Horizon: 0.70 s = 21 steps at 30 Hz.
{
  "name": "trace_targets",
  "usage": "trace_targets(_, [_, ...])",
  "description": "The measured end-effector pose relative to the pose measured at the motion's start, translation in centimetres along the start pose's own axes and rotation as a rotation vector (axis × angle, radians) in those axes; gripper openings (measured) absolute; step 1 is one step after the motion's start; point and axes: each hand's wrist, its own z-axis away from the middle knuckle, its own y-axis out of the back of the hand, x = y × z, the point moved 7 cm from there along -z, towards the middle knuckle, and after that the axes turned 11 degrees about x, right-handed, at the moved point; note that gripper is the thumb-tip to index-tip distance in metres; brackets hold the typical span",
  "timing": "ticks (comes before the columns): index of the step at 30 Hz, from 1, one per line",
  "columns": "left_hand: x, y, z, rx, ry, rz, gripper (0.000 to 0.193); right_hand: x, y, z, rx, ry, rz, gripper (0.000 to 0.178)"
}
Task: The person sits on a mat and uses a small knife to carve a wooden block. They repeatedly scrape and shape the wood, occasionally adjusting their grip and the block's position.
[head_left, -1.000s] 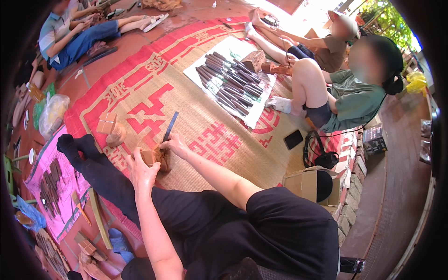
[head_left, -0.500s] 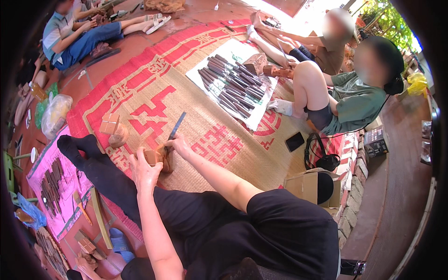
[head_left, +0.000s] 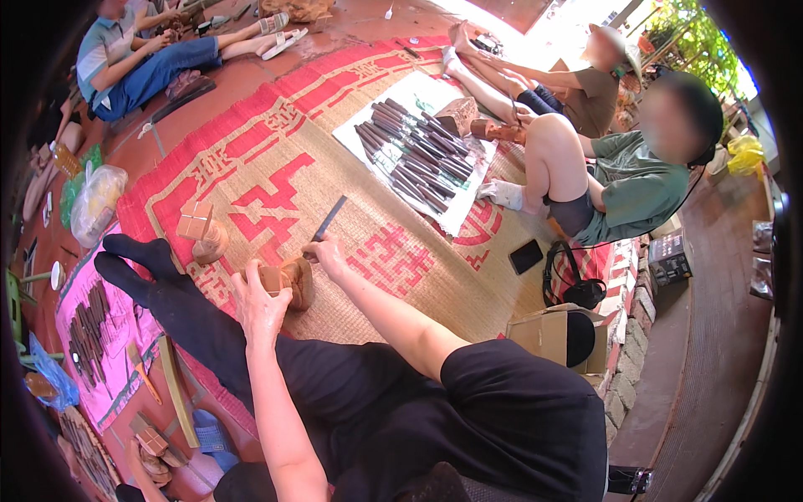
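Wood block (head_left: 299,283) sits under my left hand (head_left: 263,303), fingers curled round it; one end looks rounded, the squarer end perhaps left to shape. Right of the block, my right hand (head_left: 329,255) grips a dark flat tool (head_left: 331,217).

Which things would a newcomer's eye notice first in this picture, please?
Probably the red and tan woven mat across the middle, with dark, slender tools in rows on a white sheet at its upper right. Left of centre, the left hand holds a brown wooden block, the right hand a long, dark, flat tool.
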Motion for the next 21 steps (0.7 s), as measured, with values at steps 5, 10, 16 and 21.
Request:
trace_targets(5, [-0.1,0.0,0.0,-0.006,0.022,-0.004,0.067,-1.5,-1.4,1.8,-0.143,0.153,0.122,0.016])
trace_targets(10, [-0.1,-0.4,0.0,0.055,-0.048,-0.019,0.067,1.9,-0.4,-1.3,-0.048,-0.043,0.031,0.017])
trace_targets(16, [-1.5,-0.4,-0.4,0.052,-0.003,0.01,0.068,0.0,-1.7,0.5,-0.203,0.099,0.039,0.014])
trace_targets(21, [-1.9,-0.1,-0.2,0.008,0.043,0.001,0.069,-0.5,-2.3,1.5,-0.219,0.026,-0.048,0.011])
